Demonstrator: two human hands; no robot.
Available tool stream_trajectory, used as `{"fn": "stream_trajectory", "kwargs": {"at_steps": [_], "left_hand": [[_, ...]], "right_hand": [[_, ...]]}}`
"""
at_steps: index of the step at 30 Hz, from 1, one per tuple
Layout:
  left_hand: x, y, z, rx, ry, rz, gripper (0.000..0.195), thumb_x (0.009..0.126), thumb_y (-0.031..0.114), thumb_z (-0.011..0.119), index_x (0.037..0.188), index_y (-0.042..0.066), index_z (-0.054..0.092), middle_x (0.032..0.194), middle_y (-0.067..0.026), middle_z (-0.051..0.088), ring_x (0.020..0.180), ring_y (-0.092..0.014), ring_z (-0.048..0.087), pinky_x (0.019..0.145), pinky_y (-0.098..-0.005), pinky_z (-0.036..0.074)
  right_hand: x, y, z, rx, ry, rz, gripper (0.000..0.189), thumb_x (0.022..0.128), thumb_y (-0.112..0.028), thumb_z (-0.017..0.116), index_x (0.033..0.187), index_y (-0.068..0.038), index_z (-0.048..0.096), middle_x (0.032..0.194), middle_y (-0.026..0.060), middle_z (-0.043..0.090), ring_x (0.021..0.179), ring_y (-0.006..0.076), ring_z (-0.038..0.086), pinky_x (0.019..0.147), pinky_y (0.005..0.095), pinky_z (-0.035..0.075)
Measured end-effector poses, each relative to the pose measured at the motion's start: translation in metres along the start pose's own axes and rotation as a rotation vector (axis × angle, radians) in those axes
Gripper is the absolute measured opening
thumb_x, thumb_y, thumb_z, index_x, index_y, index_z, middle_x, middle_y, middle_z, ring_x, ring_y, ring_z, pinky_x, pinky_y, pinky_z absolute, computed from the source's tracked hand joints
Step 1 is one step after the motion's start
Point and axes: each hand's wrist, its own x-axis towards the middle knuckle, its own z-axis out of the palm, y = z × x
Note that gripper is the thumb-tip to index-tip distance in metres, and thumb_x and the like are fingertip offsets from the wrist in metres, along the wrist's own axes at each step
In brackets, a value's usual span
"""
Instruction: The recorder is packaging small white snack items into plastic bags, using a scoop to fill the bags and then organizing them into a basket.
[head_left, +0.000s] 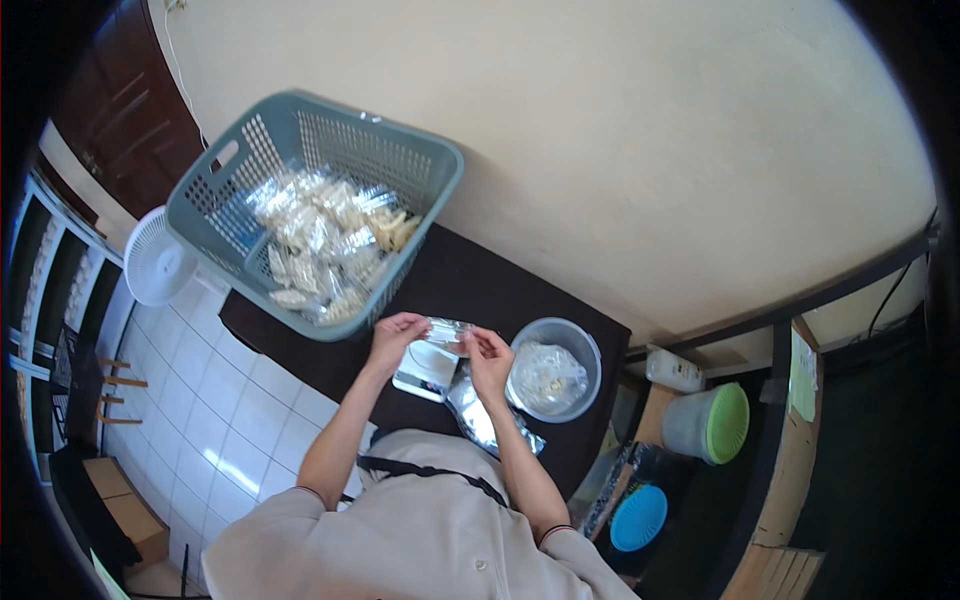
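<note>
Between my two hands stretches a small clear plastic bag (448, 330); the fingers of my left hand (396, 339) pinch one end and those of my right hand (488, 360) the other. Whether anything is inside the bag, I cannot tell. Just below it on the dark table lies a white digital scale (425, 373), partly covered by the bag. A stack of shiny plastic bags (480, 416) lies partly under my right forearm. To the right stands a grey plastic bucket (595, 360) holding a clear bag (551, 377) with some pale pieces.
A large grey-green basket (420, 150) at the table's back left holds many filled clear bags (322, 232). The table (480, 262) meets a beige wall (600, 150). A white fan (161, 255) stands at left. Right-hand shelves carry a green-lidded container (705, 424) and a blue lid (639, 517).
</note>
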Motion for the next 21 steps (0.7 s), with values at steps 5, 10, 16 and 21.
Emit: {"fn": "stream_trajectory", "kwargs": {"at_steps": [5, 10, 16, 21], "left_hand": [[-0.061, 0.034, 0.022, 0.021, -0.039, 0.095, 0.008, 0.093, 0.004, 0.073, 0.099, -0.002, 0.073, 0.091, -0.0093, 0.075, 0.081, -0.013, 0.07, 0.077, -0.0263, 0.056], [-0.102, 0.048, 0.048, 0.039, -0.019, 0.155, 0.007, 0.092, 0.001, 0.074, 0.098, -0.003, 0.073, 0.09, -0.0102, 0.076, 0.082, -0.013, 0.072, 0.078, -0.0257, 0.057], [-0.134, 0.068, 0.068, 0.094, -0.114, 0.141, 0.01, 0.094, 0.002, 0.073, 0.101, -0.004, 0.074, 0.09, -0.0112, 0.076, 0.083, -0.015, 0.073, 0.08, -0.0269, 0.058], [-0.162, 0.071, 0.097, 0.061, -0.241, -0.029, 0.017, 0.097, 0.009, 0.071, 0.106, -0.006, 0.074, 0.09, -0.0125, 0.076, 0.081, -0.018, 0.074, 0.077, -0.0311, 0.061]], "right_hand": [[-0.04, -0.034, -0.012, 0.085, -0.02, 0.044, 0.012, 0.097, -0.001, 0.068, 0.104, 0.008, 0.069, 0.092, 0.0172, 0.075, 0.084, 0.0204, 0.075, 0.078, 0.0316, 0.062], [-0.077, -0.063, -0.033, 0.06, -0.044, 0.089, 0.009, 0.096, 0.002, 0.068, 0.101, 0.009, 0.068, 0.091, 0.0176, 0.075, 0.084, 0.021, 0.075, 0.083, 0.0341, 0.063], [-0.108, -0.093, -0.052, 0.084, -0.059, -0.008, 0.007, 0.096, 0.002, 0.069, 0.098, 0.008, 0.07, 0.088, 0.0138, 0.075, 0.082, 0.0185, 0.075, 0.077, 0.0311, 0.062], [-0.13, -0.114, -0.077, 0.035, -0.043, -0.085, 0.006, 0.095, 0.003, 0.068, 0.097, 0.008, 0.071, 0.086, 0.0119, 0.074, 0.079, 0.0171, 0.073, 0.078, 0.0303, 0.061]]}}
